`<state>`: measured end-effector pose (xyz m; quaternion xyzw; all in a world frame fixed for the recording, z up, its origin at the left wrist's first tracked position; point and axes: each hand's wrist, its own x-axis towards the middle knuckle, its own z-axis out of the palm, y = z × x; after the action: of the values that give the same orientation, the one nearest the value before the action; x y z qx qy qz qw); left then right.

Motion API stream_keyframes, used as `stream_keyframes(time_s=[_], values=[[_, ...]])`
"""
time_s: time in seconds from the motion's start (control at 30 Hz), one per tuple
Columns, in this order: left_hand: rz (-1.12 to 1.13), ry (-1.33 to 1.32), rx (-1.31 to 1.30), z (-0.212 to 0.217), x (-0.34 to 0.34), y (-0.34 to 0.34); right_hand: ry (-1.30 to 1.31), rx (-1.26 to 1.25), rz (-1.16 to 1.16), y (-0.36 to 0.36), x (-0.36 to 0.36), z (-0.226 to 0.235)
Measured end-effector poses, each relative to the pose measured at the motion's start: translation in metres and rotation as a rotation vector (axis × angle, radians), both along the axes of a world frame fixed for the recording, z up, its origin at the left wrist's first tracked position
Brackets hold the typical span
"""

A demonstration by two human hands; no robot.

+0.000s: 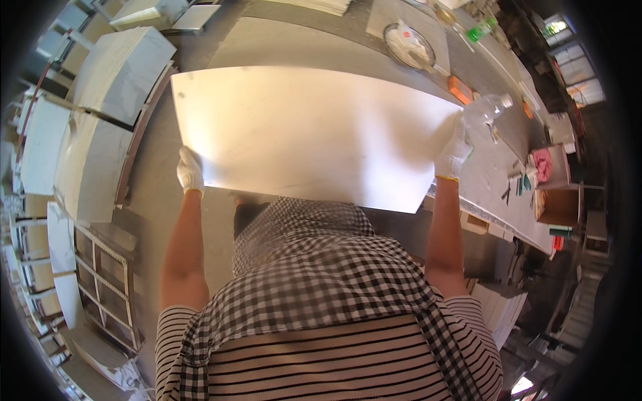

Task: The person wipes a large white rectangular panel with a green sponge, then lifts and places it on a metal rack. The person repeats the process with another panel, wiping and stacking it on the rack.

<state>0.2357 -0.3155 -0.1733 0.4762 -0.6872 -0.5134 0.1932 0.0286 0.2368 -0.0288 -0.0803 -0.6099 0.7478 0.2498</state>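
A person in a striped top and a black-and-white checked apron [314,267] stands holding a large white tile [314,134] out in front of the body, flat side up and tilted a little, with one hand at each short edge. The left hand [190,171], in a white work glove, is closed on the tile's left edge near its near corner, fingers wrapped under it. The right hand [453,155], gloved the same way, grips the right edge, the fingers curled over the rim. Both bare forearms run straight up from the lower part of the view to the tile. The tile is carried in the air over a grey floor, between stacks on the left and a workbench [495,174] on the right, touching neither. To the left lean several stacks of pale slabs [93,154], some resting in a wooden rack [107,281]. On the workbench, just beyond the right hand, stands a clear plastic bottle [487,110]; near it lie an orange block [460,89] and, farther back, a round metal dish [409,47] with something white in it, and a green bottle [483,29]. A pink cloth [542,164] sits in a small box toward the bench's far right.
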Motion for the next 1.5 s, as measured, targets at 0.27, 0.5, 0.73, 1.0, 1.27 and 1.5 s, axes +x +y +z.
stream_keyframes(time_s=[0.27,0.5,0.73,1.0,1.27,1.5], values=[[-0.073,-0.045,-0.173,0.013,0.014,0.009,0.014,-0.003,0.092,0.010,-0.017,-0.019],[-0.002,-0.211,-0.031,-0.019,0.049,0.014,0.041,-0.252,0.261,0.014,-0.025,-0.032],[0.034,0.030,0.268,-0.048,0.081,0.013,-0.038,-0.003,0.185,0.014,-0.040,-0.042],[0.023,0.785,1.015,-0.004,0.078,0.083,0.089,1.842,-0.356,0.018,-0.011,-0.038],[0.044,0.744,1.106,0.056,0.082,0.121,-0.001,1.815,-0.194,-0.035,0.052,-0.018],[0.127,0.656,1.033,0.065,0.078,0.125,0.248,1.771,0.217,-0.083,0.115,-0.028]])
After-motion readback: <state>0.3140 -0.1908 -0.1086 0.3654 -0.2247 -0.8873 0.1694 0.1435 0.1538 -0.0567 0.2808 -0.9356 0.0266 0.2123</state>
